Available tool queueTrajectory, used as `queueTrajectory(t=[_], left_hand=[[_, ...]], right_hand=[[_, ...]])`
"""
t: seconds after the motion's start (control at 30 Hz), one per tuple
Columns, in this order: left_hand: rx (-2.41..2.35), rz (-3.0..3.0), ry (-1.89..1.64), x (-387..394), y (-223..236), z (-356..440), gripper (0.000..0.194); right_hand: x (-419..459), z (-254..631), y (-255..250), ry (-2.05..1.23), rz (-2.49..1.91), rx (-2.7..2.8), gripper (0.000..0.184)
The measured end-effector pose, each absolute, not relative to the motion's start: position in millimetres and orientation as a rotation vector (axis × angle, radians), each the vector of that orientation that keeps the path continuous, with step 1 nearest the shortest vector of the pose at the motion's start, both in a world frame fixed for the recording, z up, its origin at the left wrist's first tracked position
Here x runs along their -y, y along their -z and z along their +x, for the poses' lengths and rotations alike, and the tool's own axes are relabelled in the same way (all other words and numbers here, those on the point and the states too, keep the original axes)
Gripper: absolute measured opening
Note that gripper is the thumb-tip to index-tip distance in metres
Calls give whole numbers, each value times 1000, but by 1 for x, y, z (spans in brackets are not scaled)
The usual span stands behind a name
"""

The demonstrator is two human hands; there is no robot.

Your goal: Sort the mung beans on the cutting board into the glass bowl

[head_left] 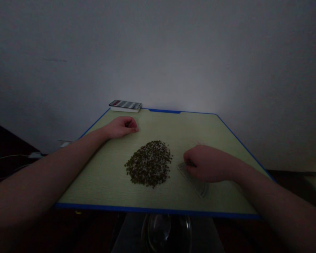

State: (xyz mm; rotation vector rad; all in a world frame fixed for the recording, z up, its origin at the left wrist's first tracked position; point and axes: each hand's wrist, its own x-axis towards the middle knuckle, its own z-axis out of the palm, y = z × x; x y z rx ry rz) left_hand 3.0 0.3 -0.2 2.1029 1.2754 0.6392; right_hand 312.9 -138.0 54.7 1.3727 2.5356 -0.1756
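Observation:
A loose heap of small mixed beans or seeds (150, 164), green and brown with paler ones among them, lies at the middle of the pale green tabletop (179, 128). My left hand (122, 127) rests on the table beyond the heap to the left, fingers loosely curled, with a gap to the thumb and nothing seen in it. To the right of the heap, my right hand (209, 163) is closed on a clear plastic protractor (196, 184). Only the protractor's curved, marked edge shows below the fingers; the rest is hidden or hard to see through.
At the far left corner stands a white box with a dark, striped top (125, 105). A blue rim (158, 211) edges the table, and a pale wall (173, 52) rises behind it. Below the near edge sits a shiny round bowl or pot (167, 232). White cables (10, 156) run at left.

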Motion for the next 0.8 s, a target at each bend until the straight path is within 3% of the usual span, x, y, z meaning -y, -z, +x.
queueTrajectory(t=[0.47,0.8], left_hand=[[-1261,2089,-650,-1,1,3,29],[-1267,2090,-645,-1,1,2,29]], right_hand=[[144,306,-58,345,1291,-2656,16],[142,300,-48,311,1454,-2631,23]])
